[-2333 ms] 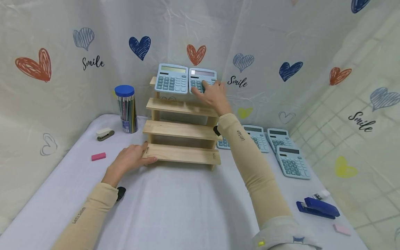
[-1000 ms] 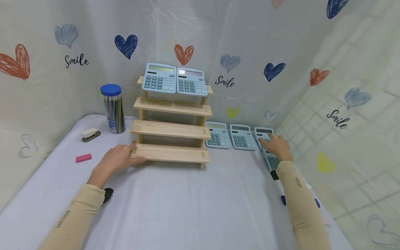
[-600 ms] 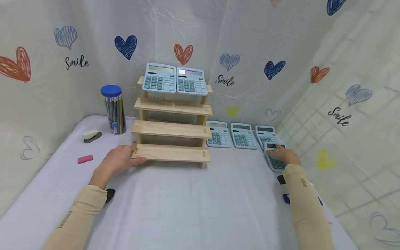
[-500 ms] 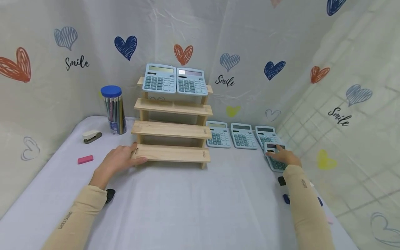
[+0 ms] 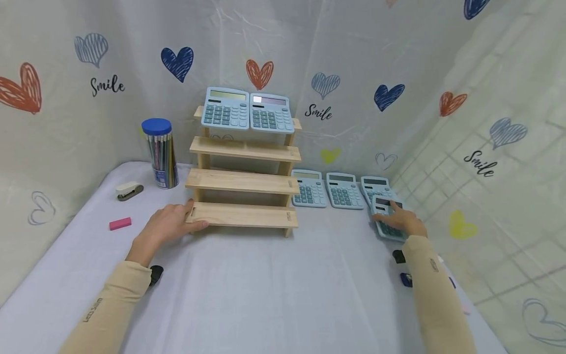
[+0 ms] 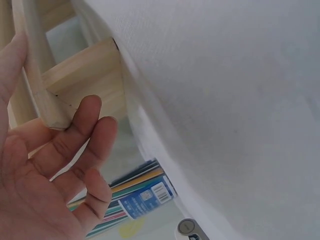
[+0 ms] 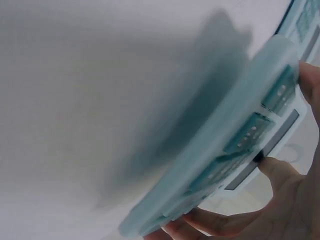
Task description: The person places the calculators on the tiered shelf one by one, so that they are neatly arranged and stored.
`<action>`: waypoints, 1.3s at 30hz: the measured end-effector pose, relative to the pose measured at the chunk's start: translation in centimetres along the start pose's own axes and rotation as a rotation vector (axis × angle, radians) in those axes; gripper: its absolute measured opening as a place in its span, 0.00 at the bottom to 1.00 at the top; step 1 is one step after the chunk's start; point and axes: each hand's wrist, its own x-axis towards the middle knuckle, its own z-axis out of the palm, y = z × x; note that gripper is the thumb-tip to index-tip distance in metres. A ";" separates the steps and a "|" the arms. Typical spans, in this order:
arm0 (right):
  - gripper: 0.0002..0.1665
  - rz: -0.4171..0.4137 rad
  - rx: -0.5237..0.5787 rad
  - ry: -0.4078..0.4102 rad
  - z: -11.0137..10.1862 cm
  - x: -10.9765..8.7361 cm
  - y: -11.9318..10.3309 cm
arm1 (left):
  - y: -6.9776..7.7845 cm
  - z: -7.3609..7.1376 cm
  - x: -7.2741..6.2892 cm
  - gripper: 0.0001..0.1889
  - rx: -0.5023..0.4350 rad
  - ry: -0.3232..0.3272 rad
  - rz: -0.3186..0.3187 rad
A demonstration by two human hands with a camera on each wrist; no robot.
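Observation:
My left hand (image 5: 165, 226) grips the left end of the lowest board of a wooden tiered stand (image 5: 240, 215). In the left wrist view, the thumb is on one side of the board (image 6: 37, 80) and fingers are on the other. At the right, my right hand (image 5: 404, 221) grips a light blue calculator (image 7: 215, 145) across its width, one fingertip on its display. Its near edge stands off the cloth above a shadow. Two like calculators, the left one (image 5: 225, 109) and the right one (image 5: 271, 113), lean side by side on the top tier.
A row of three calculators, the middle one (image 5: 344, 191) included, lies right of the stand. On the left are a blue-lidded pencil jar (image 5: 161, 155), a white stapler (image 5: 129, 191) and a pink eraser (image 5: 120, 223). My right forearm partly hides a blue stapler (image 5: 406, 280).
My right hand left the calculator on the top tier and moved right and down to the table. It now holds the front calculator, which has shifted slightly up and left. My left hand stayed on the stand.

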 end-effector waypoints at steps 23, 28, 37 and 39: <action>0.57 -0.384 -0.013 0.333 -2.3 -4.3 -15.7 | 0.0 -0.1 0.0 0.51 -0.018 -0.005 -0.002; 0.54 -0.490 -0.055 0.388 -2.9 -5.8 -19.7 | 0.2 -0.1 0.0 0.51 -0.020 -0.011 0.000; 0.51 -0.581 -0.129 0.447 -3.1 -8.0 -25.4 | 0.0 0.1 0.1 0.50 -0.004 0.007 0.005; 0.51 -0.584 -0.149 0.441 -2.9 -8.1 -26.3 | 0.0 0.1 0.1 0.50 -0.005 0.004 0.002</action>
